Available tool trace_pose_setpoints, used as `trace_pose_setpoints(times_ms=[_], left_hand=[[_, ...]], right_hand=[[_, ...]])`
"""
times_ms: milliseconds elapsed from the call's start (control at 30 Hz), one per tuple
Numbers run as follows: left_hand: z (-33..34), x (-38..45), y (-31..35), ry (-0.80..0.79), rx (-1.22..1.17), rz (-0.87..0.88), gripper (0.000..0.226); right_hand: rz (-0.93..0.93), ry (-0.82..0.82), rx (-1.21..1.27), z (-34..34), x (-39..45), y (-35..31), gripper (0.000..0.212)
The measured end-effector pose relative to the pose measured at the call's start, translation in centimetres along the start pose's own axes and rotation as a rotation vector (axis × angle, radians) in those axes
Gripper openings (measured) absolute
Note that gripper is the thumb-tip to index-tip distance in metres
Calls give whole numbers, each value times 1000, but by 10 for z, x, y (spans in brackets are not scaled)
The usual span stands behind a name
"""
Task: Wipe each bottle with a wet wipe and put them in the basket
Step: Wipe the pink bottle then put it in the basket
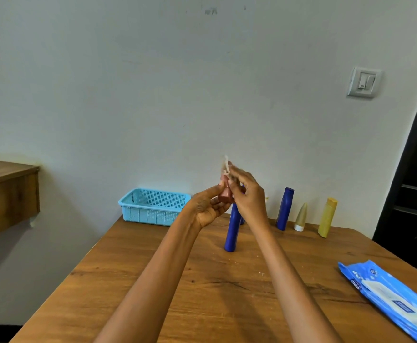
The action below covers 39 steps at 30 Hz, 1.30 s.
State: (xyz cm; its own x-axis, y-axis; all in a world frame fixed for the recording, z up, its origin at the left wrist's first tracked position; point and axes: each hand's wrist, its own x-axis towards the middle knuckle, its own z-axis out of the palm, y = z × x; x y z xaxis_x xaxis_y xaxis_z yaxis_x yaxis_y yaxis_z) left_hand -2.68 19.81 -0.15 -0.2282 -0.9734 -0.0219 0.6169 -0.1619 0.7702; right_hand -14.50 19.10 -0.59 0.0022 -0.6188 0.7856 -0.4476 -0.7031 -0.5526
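- Two hands meet: left hand [208, 209] grips a small reddish bottle [226, 195], right hand [246, 194] pinches the wet wipe [225, 165].
- Bottle probably light, rigid, slippery when damp; best held round its body.

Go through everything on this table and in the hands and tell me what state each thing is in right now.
Small reddish-brown bottle: lifted, held by left hand.
White wet wipe: pinched in right hand, against the bottle's top.
Light blue plastic basket: on the table, nothing visible inside.
Near dark blue bottle: upright.
Far dark blue bottle: upright.
Beige tube: standing on its white cap.
Yellow bottle: upright.
Blue wipes pack: lying flat.
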Motion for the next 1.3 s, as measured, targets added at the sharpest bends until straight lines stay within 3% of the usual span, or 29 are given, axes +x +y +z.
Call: trace_pose_setpoints(times_ms=[200, 333, 400, 567, 800, 867, 967, 1033, 1133, 1233, 1300], left_hand=[[-9, 1, 3, 80, -45, 0, 20], [-8, -2, 6, -49, -69, -49, 25], [-7, -4, 6, -123, -68, -92, 25], [-5, -6, 4, -201, -91, -150, 41], [-12, -5, 10, -67, -144, -91, 24], [-14, -3, 9, -35, -124, -79, 24], [-9, -3, 9, -42, -105, -67, 23], [-6, -3, 8, -49, -75, -56, 29], [-5, -3, 5, -42, 41, -3, 31], [0, -2, 5, -58, 110, 47, 48], [0, -1, 6, -34, 108, 70, 57]], right_hand=[[40, -45, -99, -3, -1, -4, 12], [221, 213, 147, -6, 6, -1, 15], [257, 261, 252, -11, 8, 1, 23], [203, 182, 171, -12, 10, 2, 35], [203, 159, 31, 4, -2, -2, 11], [232, 130, 0, 5, -1, -1, 14], [240, 222, 90, 3, 1, 0, 14], [240, 283, 176, -2, 4, -1, 22], [164, 200, 140, -6, 6, 0, 37], [171, 75, 84, 2, 3, -1, 39], [195, 88, 76, 6, 1, 1, 35]])
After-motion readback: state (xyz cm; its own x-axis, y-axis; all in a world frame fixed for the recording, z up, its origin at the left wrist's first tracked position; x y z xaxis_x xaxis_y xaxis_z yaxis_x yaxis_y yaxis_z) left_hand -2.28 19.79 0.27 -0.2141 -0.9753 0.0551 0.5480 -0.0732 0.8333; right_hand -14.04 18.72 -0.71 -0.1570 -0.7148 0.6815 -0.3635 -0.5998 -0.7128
